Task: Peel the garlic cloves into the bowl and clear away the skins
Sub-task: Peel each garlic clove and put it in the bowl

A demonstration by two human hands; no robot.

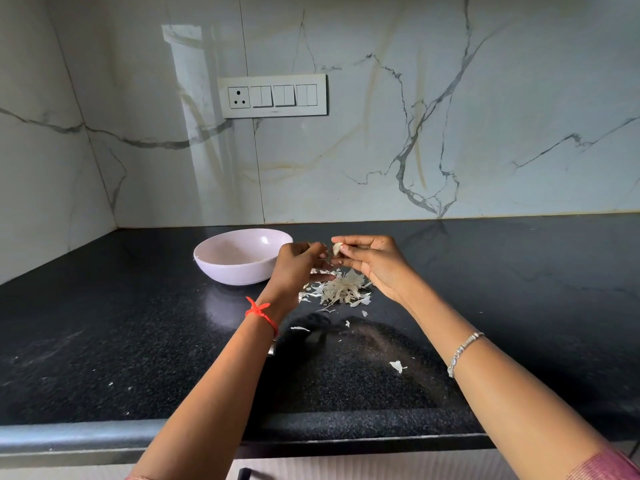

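Mid-peel. Right hand [372, 263] pinched garlic clove [336, 249] between both hands, skins pile [341, 289] below. Left hand [298, 266] curled at it, couldn't tell grip tbh. Next: strip skin, drop clove into bowl [239, 275] beside left hand.

Bowl close on the left, open counter to the right of the hands.
The bowl [235, 276] stands just beside the left hand [298, 265], on its outer side, and blocks a low sweep that way. The pile of skins [343, 289] lies directly beneath both hands. The right hand [375, 263] meets the left at the garlic clove [336, 249], so no gap is left between them. Past the fingertips the counter [519, 306] runs free to the wall [346, 150], and it is open to the right of the right hand. Only loose scraps [397, 366] lie between the forearms.
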